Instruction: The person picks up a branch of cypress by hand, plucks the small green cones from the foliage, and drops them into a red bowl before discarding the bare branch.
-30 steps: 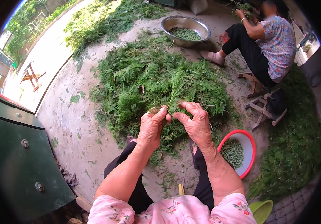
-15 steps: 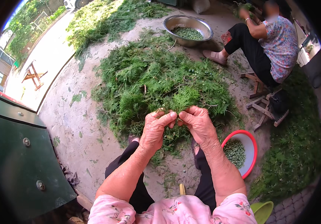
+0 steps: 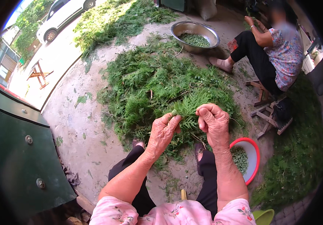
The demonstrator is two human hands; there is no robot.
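Between the thumb and fingers of my left hand [image 3: 163, 134] is the stem end of a leafy green conifer sprig [image 3: 190, 105], its flat fronds spreading up and to the right. My right hand [image 3: 215, 123] is at the sprig's right side, fingers curled in against the thumb; whatever is in them is hidden. Below both hands lies a large pile of cut conifer branches [image 3: 139, 80], with small round green cones among them. By my right knee stands a white basin with a red rim [image 3: 257, 159], partly filled with small green cones [image 3: 239, 159].
A wide steel bowl [image 3: 215, 44] of green cones sits beyond the pile. At the upper right another person [image 3: 286, 56] sits holding greenery. Wooden folding stools [image 3: 264, 115] stand at right, more branches [image 3: 289, 161] behind them. A dark green metal panel [image 3: 15, 157] borders the left.
My hands have moved apart: the right has drawn off to the right, while the left keeps the sprig. The view has shifted slightly, showing more of the white car.
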